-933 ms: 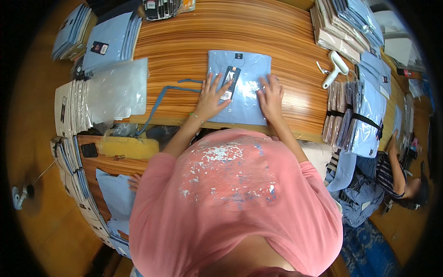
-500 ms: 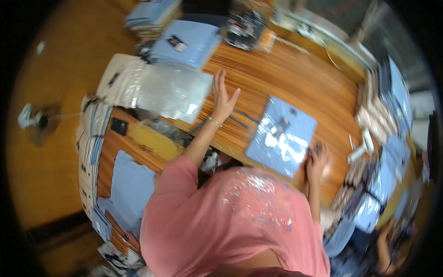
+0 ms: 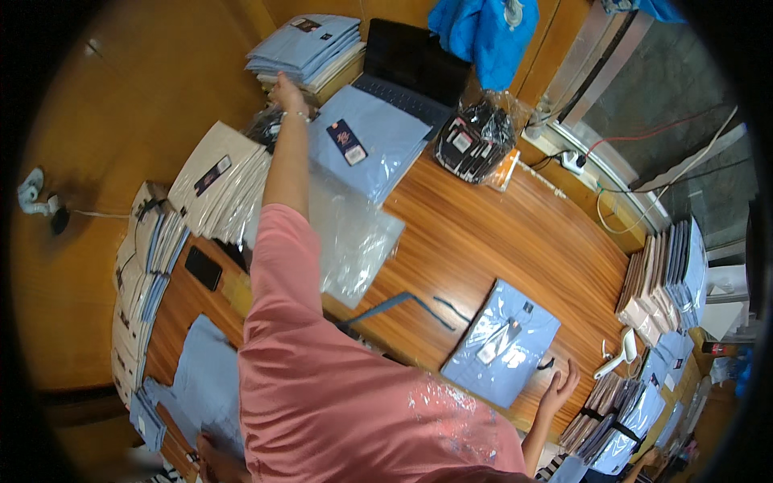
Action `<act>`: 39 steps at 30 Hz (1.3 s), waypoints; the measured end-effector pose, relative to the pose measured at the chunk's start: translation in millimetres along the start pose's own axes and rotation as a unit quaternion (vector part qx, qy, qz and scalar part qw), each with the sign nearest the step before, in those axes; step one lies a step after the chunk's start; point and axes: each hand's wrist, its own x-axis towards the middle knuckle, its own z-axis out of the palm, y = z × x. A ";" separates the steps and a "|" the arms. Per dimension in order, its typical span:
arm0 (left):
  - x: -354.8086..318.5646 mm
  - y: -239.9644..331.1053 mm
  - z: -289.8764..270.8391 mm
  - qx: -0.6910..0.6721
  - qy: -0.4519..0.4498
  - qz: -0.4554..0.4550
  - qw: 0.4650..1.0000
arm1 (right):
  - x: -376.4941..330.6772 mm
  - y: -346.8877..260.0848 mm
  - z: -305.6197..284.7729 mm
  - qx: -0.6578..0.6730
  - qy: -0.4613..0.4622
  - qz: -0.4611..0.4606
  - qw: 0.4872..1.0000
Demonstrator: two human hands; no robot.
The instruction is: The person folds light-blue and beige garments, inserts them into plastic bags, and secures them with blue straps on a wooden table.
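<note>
Two hands: left hand at shirt stack, grip unclear; right hand fingers spread beside bagged shirt.

Wood table: bagged blue shirt, clear bags, laptop, shirt stacks.

1. My left hand reached far out, open, at the edge of a stack of folded light-blue shirts.
2. My right hand lay flat, fingers spread, touching a bagged folded light-blue shirt on the striped wooden table.
3. Clear plastic bags lay between.
</note>
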 end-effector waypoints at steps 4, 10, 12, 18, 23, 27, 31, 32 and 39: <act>22.1 -2.4 39.4 -0.053 -0.079 -0.163 0.982 | -18.5 20.8 -2.2 0.018 0.002 0.103 0.994; 43.0 36.1 58.3 -0.051 -0.110 -0.243 0.963 | -18.2 0.7 6.4 0.068 0.002 0.192 0.979; 55.1 33.7 55.7 -0.036 -0.074 -0.307 0.948 | -11.2 -8.6 13.8 0.083 0.002 0.186 0.979; 64.4 31.9 55.9 -0.020 -0.103 -0.319 0.942 | 3.7 -18.9 18.8 0.063 -0.025 0.183 0.981; 62.6 27.4 51.4 -0.069 -0.144 -0.286 0.945 | 5.0 -24.6 11.6 0.077 -0.023 0.195 0.978; 108.6 -2.5 34.4 -0.034 -0.093 -0.270 0.958 | 6.3 -20.8 12.7 0.126 -0.015 0.195 0.973; 114.2 -19.6 20.1 -0.090 -0.094 -0.238 0.962 | 13.1 -31.1 8.2 0.158 -0.025 0.188 0.969; 107.3 -21.5 14.4 -0.107 -0.117 -0.223 0.962 | 15.3 -34.8 9.0 0.168 -0.025 0.188 0.967; 15.9 27.4 -31.1 -0.128 -0.149 -0.217 0.956 | 36.9 -52.9 15.3 0.225 -0.096 0.156 0.957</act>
